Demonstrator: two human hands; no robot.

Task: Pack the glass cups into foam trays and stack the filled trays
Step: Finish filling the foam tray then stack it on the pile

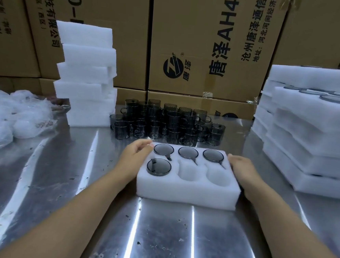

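A white foam tray (188, 192) lies on the steel table in front of me. Its back row holds three dark glass cups, and a fourth cup (158, 166) sits in the front left pocket. The two other front pockets are empty. My left hand (136, 152) rests against the tray's left side, fingers near the back left corner. My right hand (243, 168) lies against the tray's right edge. Neither hand holds a cup. A cluster of several loose smoky glass cups (165, 122) stands just behind the tray.
A tall stack of empty foam trays (87, 76) stands at the back left. Filled trays are stacked at the right (312, 141). Crumpled plastic bags (12, 113) lie at the left. Cardboard boxes (203, 41) wall off the back of the steel table (155, 236).
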